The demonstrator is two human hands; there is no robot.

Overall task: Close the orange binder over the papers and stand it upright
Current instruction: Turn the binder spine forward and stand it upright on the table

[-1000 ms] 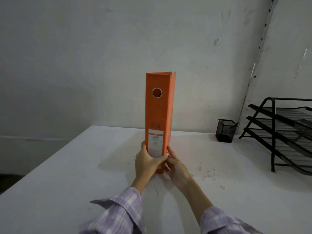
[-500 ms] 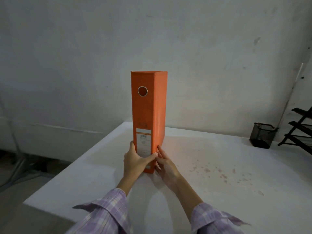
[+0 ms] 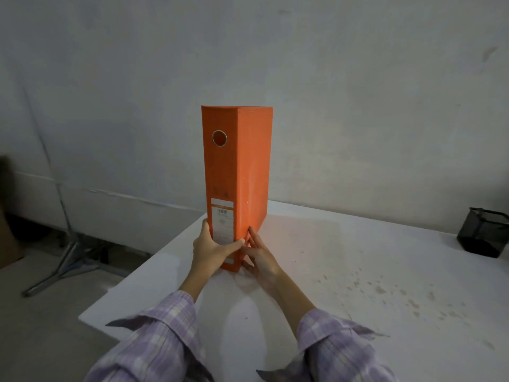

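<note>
The orange binder point(image 3: 237, 172) stands upright and closed on the white table point(image 3: 344, 285), its spine with a metal finger ring and a white label facing me. My left hand point(image 3: 210, 248) wraps around the bottom of the spine from the left. My right hand point(image 3: 260, 257) lies flat against the lower right cover, fingers pointing up. The papers are hidden inside the binder.
A black mesh pen cup point(image 3: 483, 232) sits at the table's far right by the wall. The table's left edge runs close to the binder; beyond it a metal stand's legs point(image 3: 66, 257) rest on the floor. A grey wall is right behind.
The view has swung left, so the binder and table sit further right and the black tray rack has left the frame. Both hands keep the same hold on the binder's base.
</note>
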